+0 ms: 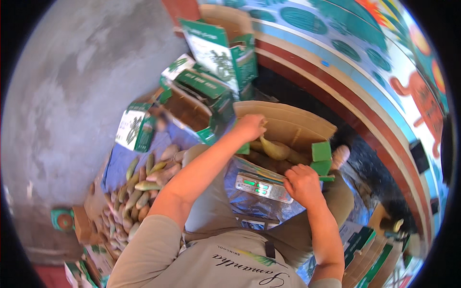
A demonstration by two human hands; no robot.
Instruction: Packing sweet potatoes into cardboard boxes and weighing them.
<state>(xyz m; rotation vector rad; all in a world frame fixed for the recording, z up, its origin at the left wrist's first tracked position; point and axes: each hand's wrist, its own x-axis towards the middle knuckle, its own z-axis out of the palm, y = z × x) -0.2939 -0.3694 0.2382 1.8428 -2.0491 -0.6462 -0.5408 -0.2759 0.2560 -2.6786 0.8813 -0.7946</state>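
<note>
Yellowish root (275, 150) tilts inside the open carton (288, 120), slim end pinched by the left hand (250, 126), while the right hand (303, 185) grips the carton's near edge, seemingly steadying it!

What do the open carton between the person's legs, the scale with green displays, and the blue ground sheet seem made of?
Carton: matte brown cardboard, judging by its stiff, bare inner flap; green surfaces look printed.
Scale: silvery, shiny panel, either metal or glossy plastic; I cannot tell which.
Blue ground sheet: probably plastic tarpaulin, given its creases and slight sheen.
</note>
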